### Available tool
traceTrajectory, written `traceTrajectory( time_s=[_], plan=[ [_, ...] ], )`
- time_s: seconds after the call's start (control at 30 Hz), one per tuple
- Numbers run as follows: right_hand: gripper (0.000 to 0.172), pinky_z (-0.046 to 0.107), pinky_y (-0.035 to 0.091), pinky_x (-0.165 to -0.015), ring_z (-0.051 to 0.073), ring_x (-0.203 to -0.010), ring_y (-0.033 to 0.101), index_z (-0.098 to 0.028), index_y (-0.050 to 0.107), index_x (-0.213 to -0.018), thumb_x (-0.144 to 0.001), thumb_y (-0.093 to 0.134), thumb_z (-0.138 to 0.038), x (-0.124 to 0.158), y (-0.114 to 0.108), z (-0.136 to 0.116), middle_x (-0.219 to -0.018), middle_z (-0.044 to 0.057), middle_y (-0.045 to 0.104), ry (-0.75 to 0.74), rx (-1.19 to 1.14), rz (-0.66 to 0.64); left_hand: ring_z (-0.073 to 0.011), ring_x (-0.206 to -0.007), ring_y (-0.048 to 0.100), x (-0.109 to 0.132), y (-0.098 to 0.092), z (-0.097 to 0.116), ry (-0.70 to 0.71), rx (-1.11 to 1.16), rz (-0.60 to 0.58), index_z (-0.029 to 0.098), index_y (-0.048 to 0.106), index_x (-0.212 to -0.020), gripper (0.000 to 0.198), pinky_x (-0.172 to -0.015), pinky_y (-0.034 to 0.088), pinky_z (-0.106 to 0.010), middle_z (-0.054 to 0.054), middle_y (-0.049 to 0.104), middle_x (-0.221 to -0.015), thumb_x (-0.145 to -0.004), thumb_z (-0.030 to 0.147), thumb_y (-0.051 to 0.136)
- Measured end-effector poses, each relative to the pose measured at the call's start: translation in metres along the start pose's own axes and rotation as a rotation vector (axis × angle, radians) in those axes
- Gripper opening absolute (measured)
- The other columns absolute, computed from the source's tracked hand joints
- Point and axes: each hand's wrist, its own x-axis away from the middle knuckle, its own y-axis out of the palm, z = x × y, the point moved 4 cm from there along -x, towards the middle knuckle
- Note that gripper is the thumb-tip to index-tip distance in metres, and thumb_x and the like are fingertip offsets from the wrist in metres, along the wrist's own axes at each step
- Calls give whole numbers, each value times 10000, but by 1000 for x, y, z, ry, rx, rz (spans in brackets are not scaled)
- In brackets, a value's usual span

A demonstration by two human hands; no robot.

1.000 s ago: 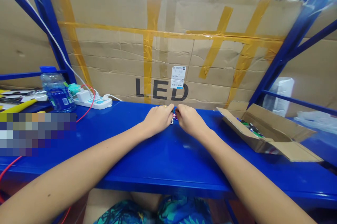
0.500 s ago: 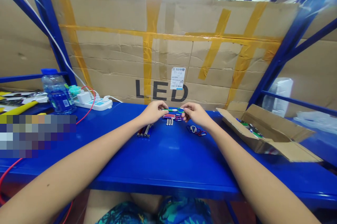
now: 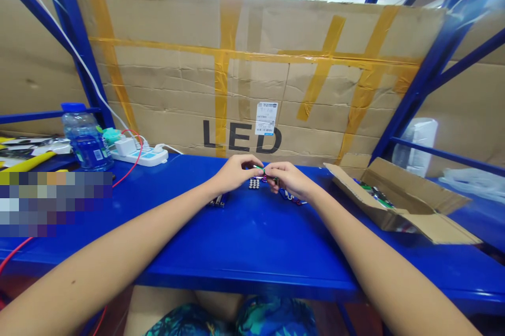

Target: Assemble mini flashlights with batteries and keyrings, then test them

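Over the blue table, my left hand (image 3: 239, 172) pinches a slim green metal tube (image 3: 259, 168), mostly covered by the fingers. My right hand (image 3: 290, 178) is closed at the tube's right end, its fingertips meeting the left ones; the green carabiner it grips is largely hidden. Below the fingertips, several small silver button-like pieces (image 3: 254, 183) sit grouped in rows. Slim dark tubes with silver ends (image 3: 217, 201) lie under my left wrist. Loose carabiners (image 3: 291, 197) rest beneath my right hand, partly covered by it.
At the right stands an open cardboard box (image 3: 418, 194) with several coloured tubes inside. A water bottle (image 3: 84, 139) and a white power strip (image 3: 145, 156) are at the back left, with a red cable (image 3: 132, 168). A cardboard panel (image 3: 177, 83) closes off the back.
My hands have come together, and the green tube and carabiner between them are now mostly covered. My left hand moved right, and the red tubes behind are now largely hidden.
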Motion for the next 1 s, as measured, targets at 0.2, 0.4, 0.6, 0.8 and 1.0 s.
traceTrajectory(
  time_s=[0.2, 0.4, 0.6, 0.8, 1.0],
  plan=[
    [176, 223, 231, -448, 66, -454, 281, -198, 445, -613, -700, 585, -259, -2, -5, 2, -505, -78, 333, 16, 5, 143, -251, -1014, 646, -6, -12, -14, -240, 513, 133, 137, 637, -1002, 588, -829, 499, -374, -165, 688, -1114, -894, 645, 361],
    [174, 222, 220, -433, 66, -450, 267, -203, 452, -624, -672, 596, -287, -2, -9, 1, -507, -77, 317, 38, 75, 214, -306, -1082, 632, -8, -24, -28, -314, 608, 157, 129, 638, -1008, 694, -781, 522, -396, -201, 668, -1166, -862, 711, 289],
    [137, 222, 266, -426, 71, -444, 303, -192, 499, -620, -690, 564, -291, -1, -8, -2, -496, -70, 341, 6, 180, 210, -305, -1087, 634, -7, -22, -30, -333, 663, 146, 126, 642, -1012, 675, -807, 516, -396, -198, 669, -1172, -869, 694, 307],
    [102, 231, 309, -420, 89, -429, 381, -187, 576, -677, -690, 554, -285, -3, -11, 0, -483, -65, 398, -25, 278, 220, -318, -1117, 618, -5, -20, -26, -319, 618, 114, 128, 649, -1043, 732, -822, 516, -415, -203, 658, -1195, -848, 732, 284],
    [89, 232, 332, -417, 97, -411, 417, -188, 601, -711, -699, 558, -266, -4, -13, 2, -462, -67, 417, -45, 294, 210, -316, -1097, 627, -5, -19, -25, -325, 653, 94, 134, 664, -1005, 714, -837, 512, -423, -190, 677, -1157, -850, 728, 299]
  ],
)
